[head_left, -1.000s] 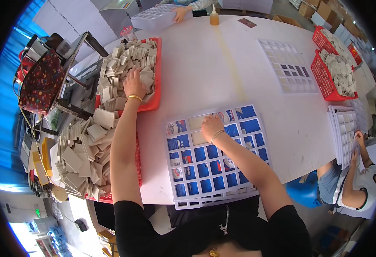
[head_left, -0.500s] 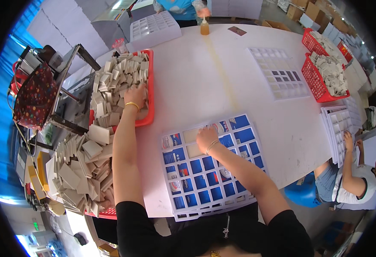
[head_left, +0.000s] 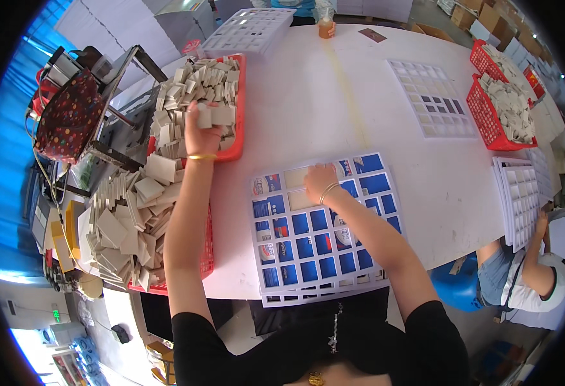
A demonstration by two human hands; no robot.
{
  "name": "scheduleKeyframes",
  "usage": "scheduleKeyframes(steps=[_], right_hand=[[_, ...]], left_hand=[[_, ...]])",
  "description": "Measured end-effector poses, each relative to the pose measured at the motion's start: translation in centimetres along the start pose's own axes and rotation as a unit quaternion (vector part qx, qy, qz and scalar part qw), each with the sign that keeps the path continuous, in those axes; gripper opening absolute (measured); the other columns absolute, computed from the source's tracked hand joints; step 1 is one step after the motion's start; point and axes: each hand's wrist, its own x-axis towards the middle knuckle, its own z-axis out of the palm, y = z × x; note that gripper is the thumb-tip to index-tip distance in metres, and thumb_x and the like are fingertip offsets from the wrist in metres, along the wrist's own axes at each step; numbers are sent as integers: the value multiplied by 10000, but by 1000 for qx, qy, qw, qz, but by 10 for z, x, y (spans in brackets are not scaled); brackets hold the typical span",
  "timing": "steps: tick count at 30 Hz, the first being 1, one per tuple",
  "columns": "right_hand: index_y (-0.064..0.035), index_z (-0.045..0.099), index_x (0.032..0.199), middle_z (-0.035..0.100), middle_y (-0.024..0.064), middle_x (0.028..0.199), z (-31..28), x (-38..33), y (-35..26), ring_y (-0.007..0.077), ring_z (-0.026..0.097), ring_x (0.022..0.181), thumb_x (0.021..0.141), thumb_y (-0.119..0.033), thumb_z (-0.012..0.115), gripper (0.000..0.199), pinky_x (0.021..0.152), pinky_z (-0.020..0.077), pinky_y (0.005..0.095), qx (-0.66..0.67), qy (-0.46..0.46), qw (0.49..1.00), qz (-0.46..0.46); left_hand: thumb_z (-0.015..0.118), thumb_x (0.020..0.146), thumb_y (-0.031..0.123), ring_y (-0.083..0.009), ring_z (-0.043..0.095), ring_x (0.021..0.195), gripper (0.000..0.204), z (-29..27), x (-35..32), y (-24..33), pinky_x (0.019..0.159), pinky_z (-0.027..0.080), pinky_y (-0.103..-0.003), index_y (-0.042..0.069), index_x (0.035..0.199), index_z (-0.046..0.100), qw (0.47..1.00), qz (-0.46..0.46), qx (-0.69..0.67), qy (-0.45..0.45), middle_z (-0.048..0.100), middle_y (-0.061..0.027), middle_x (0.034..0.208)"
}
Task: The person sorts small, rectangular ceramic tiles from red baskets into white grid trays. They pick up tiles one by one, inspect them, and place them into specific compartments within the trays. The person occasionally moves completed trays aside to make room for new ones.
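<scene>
A: How far along is that tray [head_left: 296, 262]?
B: Early, I'd judge. It's on the table [head_left: 289, 103] before the worker. Two upper cells hold cream panels [head_left: 299, 200]; most others visible show blue print, no panel.
A: Hands?
B: Left hand [head_left: 202, 137] over the red basket [head_left: 241, 103], fingers grasping a pale tile [head_left: 223, 116]. Right hand [head_left: 322, 183] curled at the upper cells; can't tell if it's gripping anything.

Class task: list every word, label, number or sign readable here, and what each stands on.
Blue printed panels in the white grid tray: lettering, partly cut off by the frame; I won't copy it out.
Small green sign at lower left: too small to read.
</scene>
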Motion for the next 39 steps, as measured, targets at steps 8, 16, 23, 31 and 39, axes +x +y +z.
scheduleKeyframes(steps=[8,16,23,31,39], right_hand=[[-6,570,993,627,115,924,-44,-45,-24,121,612,662,881,-266,620,288,521,474,261,774,129,620,-21],[-2,583,941,649,78,791,17,-79,3,107,585,554,816,-160,682,225,509,481,246,633,229,739,-25],[-75,526,1168,623,107,901,16,-103,9,149,648,630,837,-52,598,339,510,503,252,632,76,764,106],[-92,582,1092,620,33,738,39,-89,15,103,571,585,796,-73,638,302,575,475,254,561,181,806,52],[-41,658,890,634,52,692,20,-75,0,112,594,600,764,-98,691,142,579,478,249,565,26,822,64]], left_hand=[[537,906,222,-241,551,1047,304,49,-170,-84,907,463,-400,164,1194,459,987,-159,-10,-12,553,-100,1096],[597,870,290,-218,586,883,191,14,-227,-92,796,491,-405,142,976,541,976,-170,-23,135,578,-83,1055],[616,856,222,-153,546,676,192,-25,-281,-75,583,482,-298,124,1002,538,966,-155,12,206,588,-43,927],[566,912,183,-66,499,574,84,-17,-323,-65,415,368,-194,106,917,532,966,-126,175,144,517,17,762],[554,941,270,-39,476,599,258,-24,-331,-71,536,381,-194,49,808,569,915,-145,331,177,542,13,691]])
